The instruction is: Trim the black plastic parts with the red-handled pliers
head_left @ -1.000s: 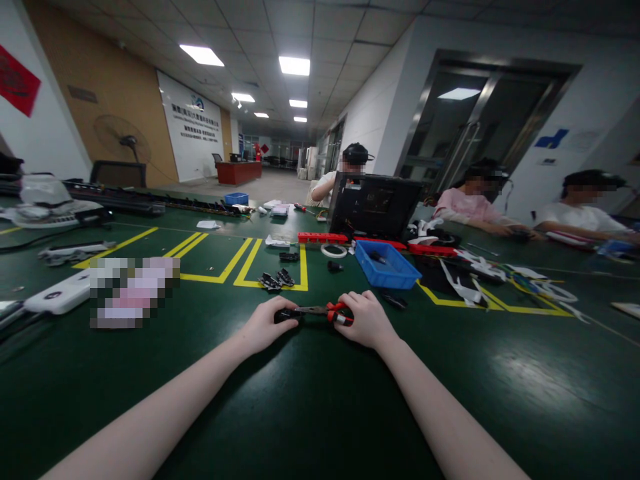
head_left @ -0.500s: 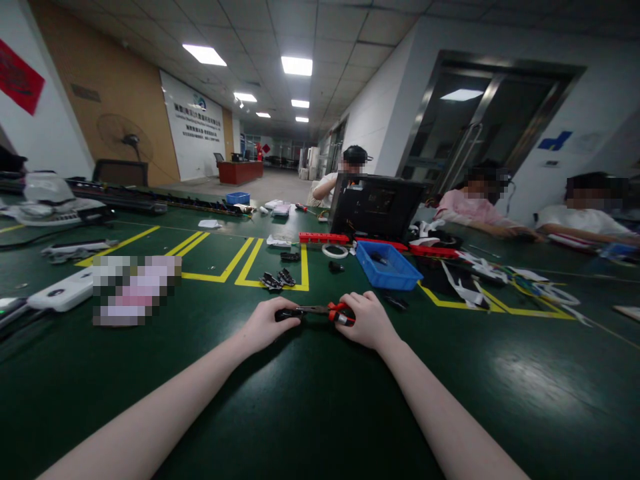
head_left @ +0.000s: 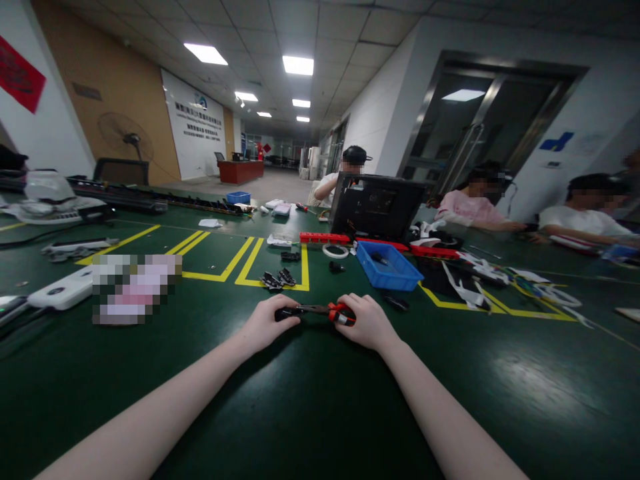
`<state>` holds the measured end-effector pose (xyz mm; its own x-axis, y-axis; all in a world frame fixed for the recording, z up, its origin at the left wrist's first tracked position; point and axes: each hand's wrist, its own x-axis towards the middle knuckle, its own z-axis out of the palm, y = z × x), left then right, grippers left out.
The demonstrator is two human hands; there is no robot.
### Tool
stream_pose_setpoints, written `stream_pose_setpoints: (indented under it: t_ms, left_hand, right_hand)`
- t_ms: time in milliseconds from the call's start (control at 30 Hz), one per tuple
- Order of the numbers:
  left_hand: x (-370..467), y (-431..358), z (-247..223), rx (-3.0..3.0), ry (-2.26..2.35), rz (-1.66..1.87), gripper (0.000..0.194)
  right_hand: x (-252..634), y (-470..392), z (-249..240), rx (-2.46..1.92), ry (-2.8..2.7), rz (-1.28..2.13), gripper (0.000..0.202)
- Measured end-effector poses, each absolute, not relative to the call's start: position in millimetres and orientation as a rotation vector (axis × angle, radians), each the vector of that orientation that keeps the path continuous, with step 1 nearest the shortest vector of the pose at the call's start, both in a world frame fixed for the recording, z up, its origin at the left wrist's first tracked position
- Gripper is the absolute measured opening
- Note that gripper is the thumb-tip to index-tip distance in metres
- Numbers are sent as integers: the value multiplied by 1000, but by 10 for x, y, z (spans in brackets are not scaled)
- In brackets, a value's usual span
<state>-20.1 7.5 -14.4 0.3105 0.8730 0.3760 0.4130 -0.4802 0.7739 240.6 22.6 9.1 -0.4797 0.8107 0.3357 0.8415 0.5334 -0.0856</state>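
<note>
Between thumb and fingers, my left hand (head_left: 267,323) holds a small black part (head_left: 287,313) just above the green table (head_left: 280,413). My right hand (head_left: 369,321) is closed around the red and black handles of the long-nosed pliers (head_left: 341,313). The plier tips point left and touch the black part or lie right against it; their exact grip is too small to tell. Beyond my hands, several black pieces (head_left: 278,279) lie by the yellow tape. A blue tray (head_left: 389,267) with black parts inside stands past my right hand.
Behind the tray stands a black panel (head_left: 375,207) beside red strips (head_left: 324,237). A tape roll (head_left: 335,251) lies near them. On the left are a white power strip (head_left: 65,292) and a blurred pinkish object (head_left: 140,293). Other people sit across the table.
My hands, the pliers and the black part show almost no movement. At the far right, a person's hands have shifted slightly.
</note>
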Motion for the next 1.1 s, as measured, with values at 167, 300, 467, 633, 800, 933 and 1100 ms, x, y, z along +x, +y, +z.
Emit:
stream_pose_setpoints:
  t_ms: [167, 300, 467, 633, 800, 933, 1100]
  left_hand:
    - [-198, 71, -135, 2007, 1146, 1082, 19]
    - [-201, 74, -145, 2005, 1161, 1061, 21]
    - [-202, 68, -146, 2009, 1163, 1059, 23]
    - [-187, 37, -100, 1990, 1195, 1052, 23]
    - [-168, 16, -73, 1957, 1215, 1082, 22]
    - [-171, 20, -83, 1947, 1258, 1107, 21]
    - [-176, 36, -106, 1947, 1257, 1138, 21]
  right_hand:
    - [2414, 235, 64, -1354, -2431, -185, 27]
    - [2424, 233, 61, -1344, -2422, -225, 26]
    - [2441, 234, 59, -1301, -2421, -228, 25]
    - [2438, 240, 51, -1295, -2394, -281, 26]
    - [2426, 232, 65, -1265, -2341, -391, 34]
    - [2428, 226, 70, -1247, -2297, -456, 39]
    - [2428, 240, 50, -1258, -2291, -465, 38]
